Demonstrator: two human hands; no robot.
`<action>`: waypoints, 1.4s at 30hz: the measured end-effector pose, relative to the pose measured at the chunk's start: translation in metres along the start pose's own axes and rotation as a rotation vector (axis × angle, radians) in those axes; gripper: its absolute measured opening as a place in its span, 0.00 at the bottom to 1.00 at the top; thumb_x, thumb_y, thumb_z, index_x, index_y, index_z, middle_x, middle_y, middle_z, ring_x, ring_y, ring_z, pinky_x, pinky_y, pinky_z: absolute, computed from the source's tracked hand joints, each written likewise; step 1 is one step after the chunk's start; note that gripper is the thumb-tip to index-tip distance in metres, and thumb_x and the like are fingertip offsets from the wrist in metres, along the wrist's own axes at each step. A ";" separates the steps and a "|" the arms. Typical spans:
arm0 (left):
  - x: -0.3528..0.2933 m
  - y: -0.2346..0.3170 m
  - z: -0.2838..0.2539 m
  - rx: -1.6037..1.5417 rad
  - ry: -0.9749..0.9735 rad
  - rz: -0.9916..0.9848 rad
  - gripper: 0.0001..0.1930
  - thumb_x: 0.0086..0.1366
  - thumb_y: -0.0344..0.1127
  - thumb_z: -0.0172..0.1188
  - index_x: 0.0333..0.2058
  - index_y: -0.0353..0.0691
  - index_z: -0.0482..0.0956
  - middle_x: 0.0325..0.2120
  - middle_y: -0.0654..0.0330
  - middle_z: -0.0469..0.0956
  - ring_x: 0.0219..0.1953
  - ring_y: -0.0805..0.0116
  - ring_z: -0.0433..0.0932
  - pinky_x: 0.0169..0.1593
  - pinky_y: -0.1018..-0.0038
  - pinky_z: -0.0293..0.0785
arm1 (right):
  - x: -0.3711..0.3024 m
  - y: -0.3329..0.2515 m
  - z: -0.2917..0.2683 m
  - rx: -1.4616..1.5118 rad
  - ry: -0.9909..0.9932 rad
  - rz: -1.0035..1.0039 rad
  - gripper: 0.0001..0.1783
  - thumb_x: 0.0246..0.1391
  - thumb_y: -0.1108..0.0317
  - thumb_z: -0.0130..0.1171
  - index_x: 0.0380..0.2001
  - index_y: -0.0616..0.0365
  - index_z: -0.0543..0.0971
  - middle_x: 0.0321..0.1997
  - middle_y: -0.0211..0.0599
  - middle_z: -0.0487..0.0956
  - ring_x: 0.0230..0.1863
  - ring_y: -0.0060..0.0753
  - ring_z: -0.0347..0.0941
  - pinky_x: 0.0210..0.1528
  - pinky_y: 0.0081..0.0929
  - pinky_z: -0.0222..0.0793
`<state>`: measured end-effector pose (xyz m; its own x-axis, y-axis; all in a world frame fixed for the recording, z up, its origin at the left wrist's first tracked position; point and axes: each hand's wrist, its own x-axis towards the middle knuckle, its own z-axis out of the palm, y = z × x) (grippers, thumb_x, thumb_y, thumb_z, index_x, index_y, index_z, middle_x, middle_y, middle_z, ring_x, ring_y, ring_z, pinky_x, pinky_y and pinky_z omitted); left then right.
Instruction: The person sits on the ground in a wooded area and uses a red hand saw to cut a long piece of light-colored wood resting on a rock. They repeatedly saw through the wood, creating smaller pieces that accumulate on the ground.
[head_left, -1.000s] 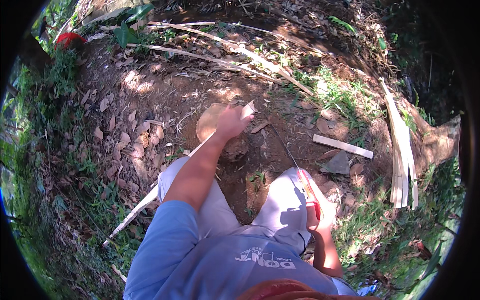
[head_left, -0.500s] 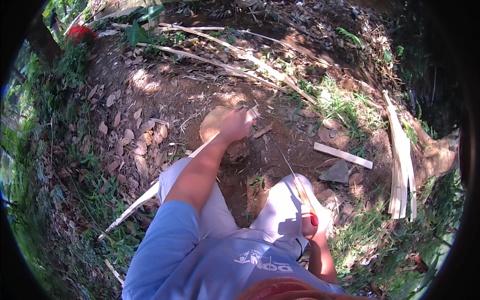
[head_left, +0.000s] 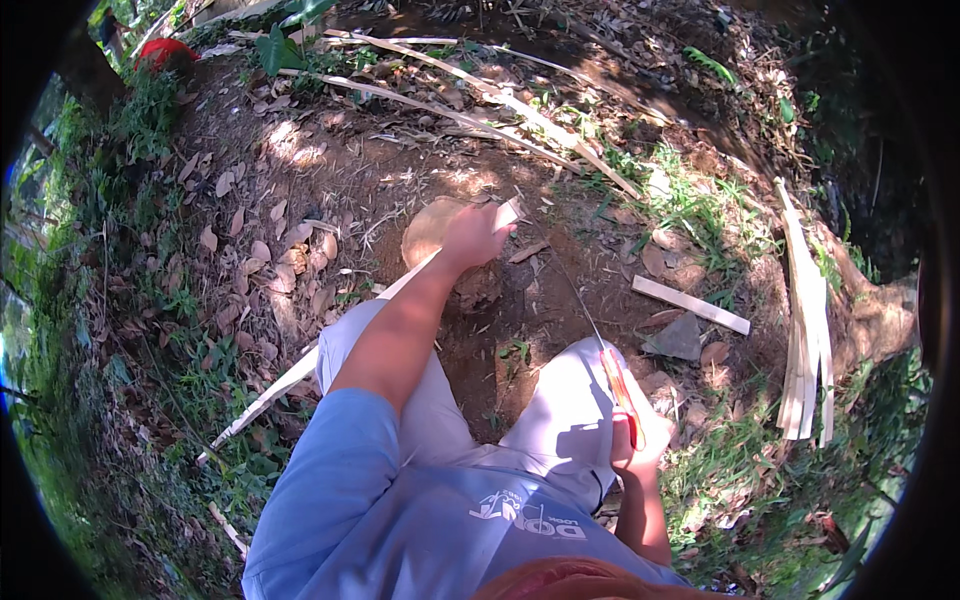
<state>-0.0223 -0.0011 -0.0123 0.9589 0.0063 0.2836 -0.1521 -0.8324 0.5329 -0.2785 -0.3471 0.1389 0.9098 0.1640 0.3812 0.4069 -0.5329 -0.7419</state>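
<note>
Gripping the end of a long pale bamboo strip (head_left: 300, 375), the left hand (head_left: 472, 236) pressed it onto a round wooden block (head_left: 430, 230) set in the bare dirt, its grip closed around the strip. The right hand (head_left: 640, 445) rested by the right knee, its grip wrapped tight on the red handle of a long thin blade (head_left: 580, 305) that pointed toward the block. A bundle of finished slats (head_left: 805, 330) lay well apart to the right and one short slat (head_left: 690, 304) nearer, so some splitting looked done. The strip in hand appeared uncut, so work on it seemed left. No container showed; a red object (head_left: 165, 52) far off was too small to identify.
</note>
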 end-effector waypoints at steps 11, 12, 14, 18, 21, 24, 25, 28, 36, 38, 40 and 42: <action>0.001 0.007 -0.008 -0.042 0.011 -0.028 0.23 0.69 0.53 0.67 0.41 0.34 0.78 0.32 0.41 0.84 0.41 0.38 0.85 0.55 0.48 0.79 | 0.000 0.002 0.004 -0.046 -0.054 -0.032 0.25 0.60 0.72 0.63 0.57 0.77 0.82 0.19 0.35 0.78 0.15 0.26 0.68 0.25 0.27 0.68; -0.002 0.010 -0.010 -0.021 0.026 -0.011 0.22 0.68 0.52 0.67 0.41 0.34 0.78 0.31 0.41 0.84 0.41 0.40 0.85 0.57 0.49 0.78 | 0.000 0.001 0.004 -0.066 -0.047 -0.052 0.24 0.59 0.73 0.63 0.57 0.77 0.82 0.20 0.36 0.79 0.15 0.26 0.68 0.25 0.27 0.69; -0.008 0.016 -0.011 0.014 0.057 0.005 0.21 0.68 0.49 0.68 0.42 0.35 0.77 0.32 0.42 0.84 0.41 0.42 0.85 0.62 0.50 0.76 | -0.006 0.003 -0.004 -0.085 -0.058 -0.026 0.24 0.59 0.74 0.63 0.57 0.77 0.82 0.23 0.39 0.82 0.16 0.25 0.70 0.26 0.27 0.69; -0.019 0.024 0.004 0.080 0.249 0.088 0.18 0.67 0.42 0.68 0.44 0.36 0.73 0.31 0.45 0.84 0.40 0.45 0.86 0.71 0.53 0.69 | -0.018 -0.001 -0.019 -0.132 -0.092 -0.016 0.25 0.63 0.73 0.64 0.62 0.72 0.81 0.26 0.38 0.84 0.19 0.17 0.66 0.25 0.22 0.64; -0.025 0.024 0.012 0.133 0.280 0.093 0.18 0.68 0.40 0.67 0.48 0.36 0.72 0.30 0.50 0.85 0.41 0.49 0.86 0.73 0.54 0.64 | -0.030 0.004 -0.022 -0.191 -0.075 -0.012 0.23 0.64 0.74 0.63 0.61 0.71 0.82 0.21 0.30 0.77 0.18 0.16 0.64 0.24 0.22 0.60; -0.023 0.029 0.006 0.133 0.102 0.010 0.19 0.68 0.40 0.67 0.49 0.36 0.72 0.31 0.52 0.85 0.41 0.51 0.86 0.74 0.55 0.63 | -0.036 0.003 -0.025 -0.207 -0.081 0.013 0.24 0.63 0.75 0.63 0.61 0.72 0.82 0.21 0.29 0.76 0.18 0.18 0.63 0.24 0.23 0.59; -0.021 0.030 0.002 0.128 0.029 -0.026 0.19 0.68 0.40 0.67 0.49 0.36 0.72 0.31 0.52 0.86 0.41 0.52 0.86 0.74 0.55 0.63 | -0.037 0.004 -0.026 -0.211 -0.082 0.006 0.25 0.62 0.76 0.64 0.62 0.73 0.81 0.22 0.31 0.77 0.18 0.20 0.65 0.24 0.23 0.60; -0.014 0.029 -0.007 0.135 -0.019 -0.044 0.19 0.66 0.46 0.71 0.43 0.36 0.80 0.30 0.52 0.86 0.41 0.51 0.86 0.69 0.57 0.70 | -0.035 -0.001 -0.027 -0.163 -0.076 0.058 0.25 0.61 0.77 0.64 0.62 0.73 0.81 0.22 0.32 0.77 0.18 0.22 0.66 0.25 0.24 0.62; 0.025 0.010 -0.026 -0.311 -0.348 -0.137 0.22 0.58 0.51 0.78 0.34 0.33 0.90 0.32 0.49 0.89 0.41 0.50 0.89 0.48 0.58 0.81 | -0.037 0.000 -0.019 -0.190 -0.093 0.026 0.25 0.61 0.79 0.65 0.62 0.72 0.81 0.19 0.28 0.74 0.17 0.18 0.64 0.24 0.24 0.61; 0.027 0.001 -0.017 -0.415 -0.373 -0.120 0.23 0.60 0.52 0.76 0.31 0.32 0.89 0.32 0.49 0.90 0.42 0.51 0.89 0.49 0.58 0.82 | -0.036 -0.001 -0.018 -0.167 -0.082 0.027 0.25 0.61 0.79 0.64 0.62 0.73 0.81 0.20 0.28 0.74 0.17 0.18 0.63 0.24 0.25 0.61; 0.023 -0.004 -0.008 -0.589 -0.317 -0.067 0.23 0.60 0.53 0.75 0.27 0.33 0.89 0.28 0.50 0.90 0.38 0.54 0.90 0.48 0.58 0.82 | -0.036 -0.002 -0.019 -0.157 -0.087 0.056 0.25 0.61 0.79 0.64 0.62 0.73 0.81 0.20 0.28 0.75 0.17 0.18 0.63 0.24 0.24 0.61; 0.025 -0.004 -0.011 -0.443 -0.394 -0.090 0.22 0.62 0.51 0.73 0.24 0.34 0.88 0.24 0.53 0.89 0.34 0.55 0.90 0.46 0.60 0.83 | -0.035 -0.004 -0.020 -0.158 -0.109 0.117 0.25 0.61 0.79 0.64 0.62 0.74 0.80 0.20 0.28 0.76 0.18 0.18 0.64 0.25 0.23 0.63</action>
<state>-0.0003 0.0083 0.0016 0.9763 -0.2106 -0.0501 -0.0704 -0.5275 0.8466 -0.3137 -0.3677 0.1395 0.9571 0.1770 0.2294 0.2876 -0.6756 -0.6788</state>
